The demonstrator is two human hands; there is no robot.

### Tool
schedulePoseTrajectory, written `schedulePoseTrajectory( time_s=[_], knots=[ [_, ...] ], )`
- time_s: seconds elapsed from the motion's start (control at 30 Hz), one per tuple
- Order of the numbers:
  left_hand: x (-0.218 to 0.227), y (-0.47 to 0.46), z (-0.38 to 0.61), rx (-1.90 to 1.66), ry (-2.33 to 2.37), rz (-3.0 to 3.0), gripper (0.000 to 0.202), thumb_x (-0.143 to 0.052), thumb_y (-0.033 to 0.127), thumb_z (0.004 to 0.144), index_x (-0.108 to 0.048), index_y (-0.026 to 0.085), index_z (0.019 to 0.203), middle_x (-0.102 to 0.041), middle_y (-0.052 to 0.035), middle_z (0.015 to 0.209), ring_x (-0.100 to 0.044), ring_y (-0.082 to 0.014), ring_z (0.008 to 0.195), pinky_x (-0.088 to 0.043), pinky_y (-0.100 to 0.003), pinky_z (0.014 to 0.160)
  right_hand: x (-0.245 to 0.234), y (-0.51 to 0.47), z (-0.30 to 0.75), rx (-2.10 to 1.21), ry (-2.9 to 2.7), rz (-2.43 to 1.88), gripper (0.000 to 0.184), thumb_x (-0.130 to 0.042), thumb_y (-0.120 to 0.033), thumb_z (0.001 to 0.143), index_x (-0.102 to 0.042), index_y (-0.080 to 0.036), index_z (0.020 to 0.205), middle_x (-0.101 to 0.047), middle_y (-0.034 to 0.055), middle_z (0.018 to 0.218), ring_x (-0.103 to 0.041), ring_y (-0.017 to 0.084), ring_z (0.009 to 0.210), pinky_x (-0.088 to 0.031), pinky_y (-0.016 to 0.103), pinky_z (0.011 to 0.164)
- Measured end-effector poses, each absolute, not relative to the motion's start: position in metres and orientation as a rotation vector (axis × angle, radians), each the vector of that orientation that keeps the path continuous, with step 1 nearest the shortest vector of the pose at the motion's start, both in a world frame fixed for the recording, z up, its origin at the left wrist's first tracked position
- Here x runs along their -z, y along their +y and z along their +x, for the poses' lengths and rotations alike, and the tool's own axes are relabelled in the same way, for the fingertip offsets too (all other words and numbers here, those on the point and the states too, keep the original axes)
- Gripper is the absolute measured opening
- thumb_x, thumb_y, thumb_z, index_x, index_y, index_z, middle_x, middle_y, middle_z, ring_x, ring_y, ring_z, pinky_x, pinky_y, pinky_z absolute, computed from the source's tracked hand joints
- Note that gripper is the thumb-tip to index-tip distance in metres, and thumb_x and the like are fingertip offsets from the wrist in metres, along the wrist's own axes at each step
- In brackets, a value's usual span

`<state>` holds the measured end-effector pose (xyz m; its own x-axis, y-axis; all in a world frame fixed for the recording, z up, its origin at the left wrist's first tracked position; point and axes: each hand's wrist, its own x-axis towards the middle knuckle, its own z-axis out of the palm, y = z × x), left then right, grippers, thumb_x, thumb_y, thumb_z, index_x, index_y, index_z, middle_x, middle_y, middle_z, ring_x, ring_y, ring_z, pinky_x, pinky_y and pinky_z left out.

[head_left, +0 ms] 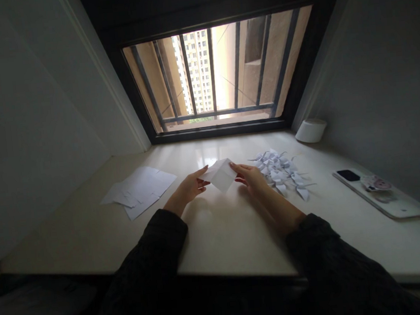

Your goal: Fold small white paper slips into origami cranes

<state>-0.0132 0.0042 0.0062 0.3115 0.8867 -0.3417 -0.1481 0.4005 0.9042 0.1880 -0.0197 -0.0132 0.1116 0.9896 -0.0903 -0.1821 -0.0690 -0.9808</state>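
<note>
A white folded square of paper is held just above the pale sill between both my hands, turned like a diamond. My left hand pinches its left corner with fingers closed on the edge. My right hand grips its right corner the same way. Both forearms wear dark sleeves and reach in from the bottom of the view.
A pile of several small folded white paper figures lies right of my right hand. Loose white sheets lie to the left. A phone in a pale case rests far right, a white round object near the barred window.
</note>
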Motion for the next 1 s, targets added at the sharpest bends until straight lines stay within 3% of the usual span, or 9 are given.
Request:
schedulePoseTrajectory(
  time_s=[0.23,0.37,0.67,1.0],
  knots=[
    [-0.001,0.003,-0.011,-0.913,0.938,0.956,0.036,-0.078,0.039,0.06,-0.068,0.016,0.087,-0.061,-0.0032,0.077,-0.051,-0.0082,0.061,-0.034,-0.021,0.053,0.012,-0.018,0.185,-1.39,-0.816,-1.163,0.041,-0.074,-0.058,0.054,-0.065,-0.019,0.064,-0.064,0.0032,0.063,-0.058,0.016,0.063,-0.042,0.028,0.059],
    [-0.002,0.003,-0.01,-0.987,0.939,0.898,0.032,-0.077,0.034,0.062,-0.068,0.015,0.087,-0.062,-0.0028,0.079,-0.049,-0.0074,0.063,-0.032,-0.021,0.052,0.01,-0.023,0.182,-1.426,-0.967,-1.142,0.038,-0.076,-0.053,0.055,-0.068,-0.019,0.07,-0.065,0.0026,0.067,-0.058,0.015,0.065,-0.04,0.027,0.061],
    [-0.002,0.002,-0.011,-0.935,1.01,0.943,0.04,-0.079,0.037,0.059,-0.068,0.018,0.092,-0.064,-0.0056,0.089,-0.056,-0.013,0.076,-0.038,-0.024,0.067,0.012,-0.023,0.181,-1.459,-0.989,-1.133,0.034,-0.075,-0.05,0.057,-0.07,-0.02,0.072,-0.068,0.0041,0.078,-0.06,0.016,0.072,-0.041,0.026,0.063],
    [0.008,0.002,-0.011,-1.008,1.002,0.977,0.041,-0.079,0.041,0.058,-0.068,0.018,0.091,-0.065,-0.0076,0.096,-0.058,-0.0158,0.086,-0.04,-0.028,0.079,0.01,-0.027,0.175,-1.462,-1.033,-1.131,0.037,-0.077,-0.051,0.054,-0.069,-0.019,0.07,-0.065,0.0026,0.068,-0.055,0.013,0.064,-0.039,0.024,0.059]
  ],
)
